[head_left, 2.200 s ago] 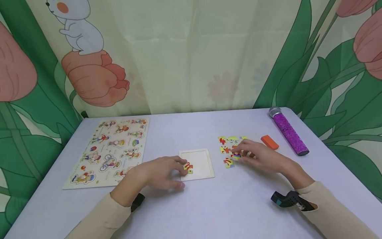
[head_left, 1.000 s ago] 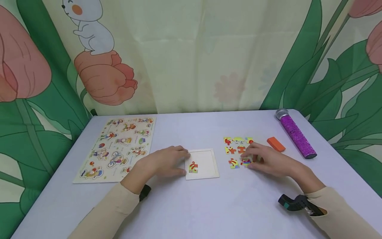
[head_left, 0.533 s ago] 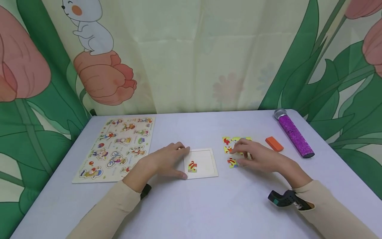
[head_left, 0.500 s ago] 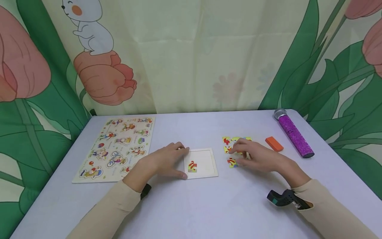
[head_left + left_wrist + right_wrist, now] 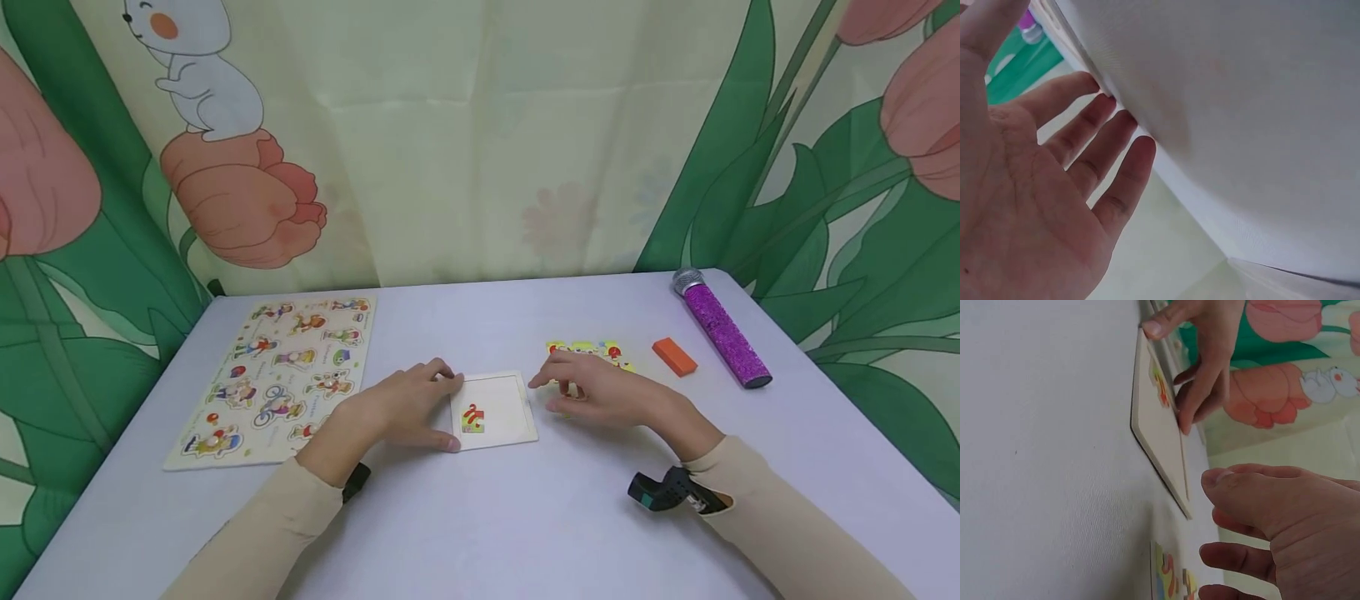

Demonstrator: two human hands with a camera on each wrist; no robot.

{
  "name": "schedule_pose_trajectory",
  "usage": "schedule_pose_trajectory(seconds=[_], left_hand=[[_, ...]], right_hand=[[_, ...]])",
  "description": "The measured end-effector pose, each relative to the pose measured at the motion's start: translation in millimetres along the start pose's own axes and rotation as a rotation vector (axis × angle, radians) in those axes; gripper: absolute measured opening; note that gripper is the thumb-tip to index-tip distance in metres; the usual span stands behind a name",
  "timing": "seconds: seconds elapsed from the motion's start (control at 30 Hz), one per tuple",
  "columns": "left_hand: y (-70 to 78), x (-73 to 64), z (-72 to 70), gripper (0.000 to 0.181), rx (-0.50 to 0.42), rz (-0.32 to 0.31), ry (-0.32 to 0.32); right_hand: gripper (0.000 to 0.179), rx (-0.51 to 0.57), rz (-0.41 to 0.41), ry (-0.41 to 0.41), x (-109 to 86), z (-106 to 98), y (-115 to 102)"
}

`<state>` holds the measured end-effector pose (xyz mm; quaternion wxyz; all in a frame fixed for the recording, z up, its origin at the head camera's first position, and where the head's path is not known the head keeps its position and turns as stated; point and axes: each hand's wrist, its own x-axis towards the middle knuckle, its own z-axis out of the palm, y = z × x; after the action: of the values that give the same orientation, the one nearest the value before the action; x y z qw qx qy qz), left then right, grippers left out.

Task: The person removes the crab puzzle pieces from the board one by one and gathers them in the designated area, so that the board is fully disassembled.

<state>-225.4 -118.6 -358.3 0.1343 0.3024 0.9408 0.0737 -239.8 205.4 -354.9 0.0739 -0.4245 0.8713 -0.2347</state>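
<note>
A white puzzle tray (image 5: 502, 404) lies on the table at the middle of the head view, with one red-and-yellow jigsaw piece (image 5: 472, 418) in its near left part. My left hand (image 5: 408, 407) rests at the tray's left edge, fingers fairly straight, the thumb at the near corner and the index finger at the far one. To the tray's right, my right hand (image 5: 603, 392) hovers with thumb and fingers apart; no piece shows between them. Several loose jigsaw pieces (image 5: 587, 345) lie under and beyond that hand, partly hidden. The right wrist view shows some of these pieces (image 5: 1166, 575) low down.
A large board with cartoon figures (image 5: 288, 367) lies at the table's left, partly behind my left hand. On the right are an orange block (image 5: 674, 357) and a glittery purple microphone (image 5: 722, 333). A printed curtain (image 5: 480, 167) hangs behind the table's far edge.
My right hand has moved left from over the loose pieces to near the tray's right edge. The left hand shifted from above the placed piece to the tray's left edge and stays there.
</note>
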Motion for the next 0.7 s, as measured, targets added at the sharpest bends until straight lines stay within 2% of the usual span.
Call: schedule_pose_trajectory(seconds=[0.23, 0.37, 0.7], left_hand=[[-1.5, -2.4, 1.3, 0.095, -0.020, -0.027, -0.008], [0.9, -2.2, 0.5, 0.096, -0.020, -0.027, -0.028], [-0.3, -1.1, 0.0, 0.096, 0.003, -0.020, -0.029]], right_hand=[[0.029, 0.003, -0.021, -0.010, 15.7, 6, -10], [0.030, -0.010, 0.007, -0.034, 19.5, 7, -15], [0.030, 0.008, -0.029, -0.047, 34.7, 12, -24]])
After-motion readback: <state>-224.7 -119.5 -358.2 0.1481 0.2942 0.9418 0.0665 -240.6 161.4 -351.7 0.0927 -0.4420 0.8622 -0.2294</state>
